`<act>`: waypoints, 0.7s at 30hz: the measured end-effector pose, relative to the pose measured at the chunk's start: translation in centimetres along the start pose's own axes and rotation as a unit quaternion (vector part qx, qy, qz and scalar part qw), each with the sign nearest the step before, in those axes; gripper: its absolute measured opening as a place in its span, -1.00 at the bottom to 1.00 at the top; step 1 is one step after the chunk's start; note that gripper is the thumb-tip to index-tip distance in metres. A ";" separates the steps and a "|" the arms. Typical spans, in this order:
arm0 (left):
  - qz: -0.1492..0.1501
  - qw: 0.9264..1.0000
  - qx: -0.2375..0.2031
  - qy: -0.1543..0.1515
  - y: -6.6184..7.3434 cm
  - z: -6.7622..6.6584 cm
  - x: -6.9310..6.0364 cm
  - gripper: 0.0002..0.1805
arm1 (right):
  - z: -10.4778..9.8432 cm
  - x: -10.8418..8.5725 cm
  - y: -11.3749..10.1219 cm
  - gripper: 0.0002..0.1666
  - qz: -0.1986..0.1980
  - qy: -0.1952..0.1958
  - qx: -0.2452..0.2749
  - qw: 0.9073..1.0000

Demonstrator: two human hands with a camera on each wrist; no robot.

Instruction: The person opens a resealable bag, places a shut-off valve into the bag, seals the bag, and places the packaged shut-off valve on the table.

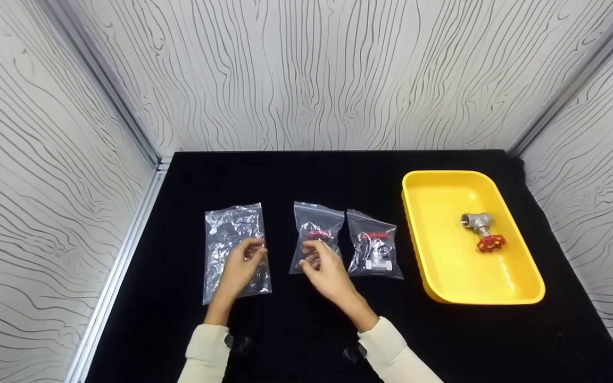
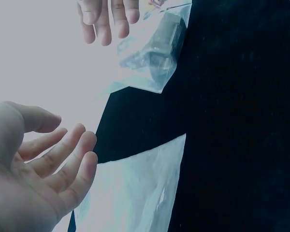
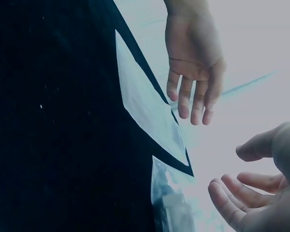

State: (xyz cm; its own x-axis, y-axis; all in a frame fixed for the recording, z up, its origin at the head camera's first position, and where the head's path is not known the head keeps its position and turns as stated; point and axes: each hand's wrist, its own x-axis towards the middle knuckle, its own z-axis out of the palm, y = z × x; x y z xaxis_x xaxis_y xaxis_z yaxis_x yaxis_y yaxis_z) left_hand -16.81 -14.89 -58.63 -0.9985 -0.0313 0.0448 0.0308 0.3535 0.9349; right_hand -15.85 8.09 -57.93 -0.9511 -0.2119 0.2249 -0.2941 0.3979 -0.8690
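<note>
I have both hands idle over the black tabletop (image 1: pixel 296 330). The left hand (image 1: pixel 242 267) hangs over a flat clear zip bag (image 1: pixel 230 226), in which I make out no part. The right hand (image 1: pixel 329 272) is over the lower part of a middle zip bag (image 1: pixel 320 213), where a red handwheel (image 1: pixel 319 234) shows through the plastic. On each hand the fingers bend loosely and the thumb stands well off them, so I read both grips as fairly wide, holding nothing. Just right of the middle bag, a right-hand zip bag (image 1: pixel 369 223) contains a red-wheeled valve (image 1: pixel 378 258), and a loose metal valve (image 1: pixel 480 222) lies in the yellow tray (image 1: pixel 437 260). I take it the filled bags lie with their zip edges toward the far side so the contents rest at the near end, and that the tray's raised wall keeps the loose valve from rolling off; the hands seem poised as if between grips. Only my head view gives me the tray and the whole row of bags; from it alone I can't tell whether the hands touch the plastic. My wrist views, though badly washed out, let me look at the palms and the gap from thumb to fingers; the left one also catches a blocky metal body inside a filled bag, beyond the right fingertips.
</note>
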 end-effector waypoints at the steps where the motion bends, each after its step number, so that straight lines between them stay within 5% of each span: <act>1: 0.001 1.000 0.005 0.004 -0.1 -0.2 -0.1 -0.72 | 0.3 0.0 0.0 -0.58 -0.003 -0.002 0.003 1.000; 11: -0.011 0.999 0.017 0.035 -0.9 -2.1 -0.8 -0.72 | 2.7 0.7 -0.2 -0.55 -0.009 -0.035 0.054 0.998; 21: -0.020 0.993 0.076 0.093 -2.0 -4.0 -1.0 -0.76 | 4.5 1.2 -0.4 -0.53 0.009 -0.062 0.057 0.996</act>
State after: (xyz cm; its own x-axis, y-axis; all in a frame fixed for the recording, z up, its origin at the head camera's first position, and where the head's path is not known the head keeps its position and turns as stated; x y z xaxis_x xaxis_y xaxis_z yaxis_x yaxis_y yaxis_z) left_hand -15.65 -19.30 -59.13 -0.9725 -0.2163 0.0857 -0.0308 0.4846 0.8742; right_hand -16.50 3.64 -59.32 -0.9353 -0.3164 0.1582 -0.2570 0.3004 -0.9186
